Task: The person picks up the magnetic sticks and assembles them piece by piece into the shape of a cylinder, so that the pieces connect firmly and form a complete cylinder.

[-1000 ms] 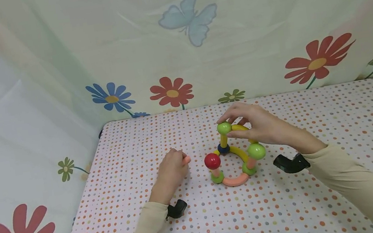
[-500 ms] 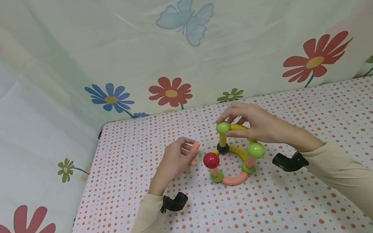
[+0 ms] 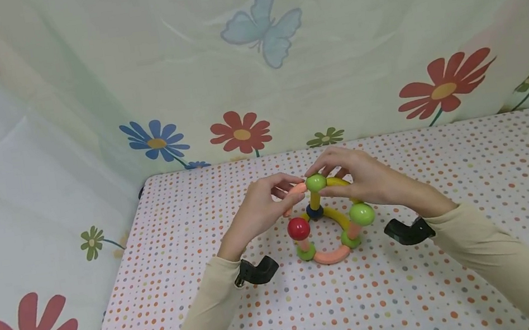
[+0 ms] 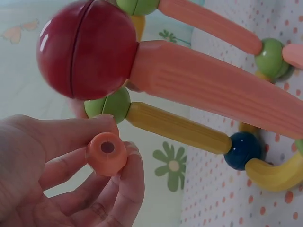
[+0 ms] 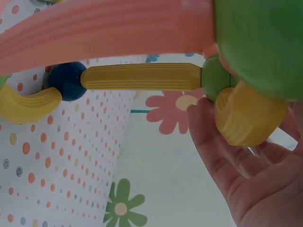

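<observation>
On the table stands a toy frame of coloured balls and sticks, built as a lower ring with uprights. My left hand [image 3: 265, 203] pinches a curved pink stick [image 4: 106, 165] between thumb and fingers. In the head view its far end meets the left side of the rear green ball [image 3: 316, 182]; whether it is joined there cannot be seen. My right hand [image 3: 370, 175] holds that ball, which tops a yellow upright stick [image 5: 142, 77] above a blue ball [image 3: 314, 212]. A curved yellow stick [image 5: 248, 118] runs from it toward the nearer green ball [image 3: 362, 214].
A red ball [image 3: 299, 228] tops the front left upright, just below my left hand. A curved pink stick [image 3: 332, 257] forms the front of the lower ring. The dotted tabletop [image 3: 286, 320] ends at a flowered curtain [image 3: 355, 51]. Black wrist cameras [image 3: 259, 271] hang under both forearms.
My left hand has lifted the curved pink stick from the left of the frame and carried it right, up to the rear green ball. My right hand has kept its hold there.
</observation>
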The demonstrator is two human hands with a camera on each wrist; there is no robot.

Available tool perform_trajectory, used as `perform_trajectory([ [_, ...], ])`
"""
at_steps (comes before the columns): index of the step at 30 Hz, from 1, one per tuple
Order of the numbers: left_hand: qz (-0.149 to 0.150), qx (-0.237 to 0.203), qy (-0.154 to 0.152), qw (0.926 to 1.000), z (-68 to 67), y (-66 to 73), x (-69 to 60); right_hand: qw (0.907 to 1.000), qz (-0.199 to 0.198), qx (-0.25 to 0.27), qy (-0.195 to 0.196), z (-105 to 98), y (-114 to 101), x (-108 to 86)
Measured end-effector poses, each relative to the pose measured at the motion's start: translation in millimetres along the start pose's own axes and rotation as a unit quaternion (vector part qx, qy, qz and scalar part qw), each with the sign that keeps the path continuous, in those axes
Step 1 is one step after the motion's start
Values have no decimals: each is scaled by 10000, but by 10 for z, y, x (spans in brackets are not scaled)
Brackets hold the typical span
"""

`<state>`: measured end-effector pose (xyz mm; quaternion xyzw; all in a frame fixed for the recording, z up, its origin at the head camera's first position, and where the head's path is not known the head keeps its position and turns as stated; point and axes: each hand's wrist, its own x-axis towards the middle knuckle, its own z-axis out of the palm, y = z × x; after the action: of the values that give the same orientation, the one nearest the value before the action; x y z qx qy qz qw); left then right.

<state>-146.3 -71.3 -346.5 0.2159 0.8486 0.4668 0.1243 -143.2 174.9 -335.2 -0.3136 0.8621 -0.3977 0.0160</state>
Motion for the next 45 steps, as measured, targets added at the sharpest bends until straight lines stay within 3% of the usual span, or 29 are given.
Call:
perform_trajectory([
  [6,-183,-794,-434,9957,-72,-75,13,9996,-192,-151,148,-38,-51,-25],
  [12,-516,-1539,-809,9834,-145,-130,57,9909,-1008,-551,708,-64,-267,-43],
  [16,-615,-1706,-810,9801,-181,-147,71,9897,-1314,-568,44,60,-470,-76],
  [19,-675,-1747,-774,9792,-191,-154,64,9878,-1244,-745,-565,196,-568,-95],
  [21,-718,-1814,-766,9778,-189,-153,61,9853,-1272,-898,-696,270,-591,-97],
  [30,-747,-2197,-839,9691,-166,-137,53,9825,-1509,-1009,-418,347,-566,-96],
  [37,-817,-2234,-821,9678,-145,-122,52,9808,-1651,-996,-282,339,-532,-111],
  [41,-801,-2246,-829,9676,-143,-125,53,9885,-1297,-737,-258,250,-551,-145],
  [45,-720,-1926,-725,9759,-131,-166,-6,9951,-880,-436,138,30,-577,-278],
])
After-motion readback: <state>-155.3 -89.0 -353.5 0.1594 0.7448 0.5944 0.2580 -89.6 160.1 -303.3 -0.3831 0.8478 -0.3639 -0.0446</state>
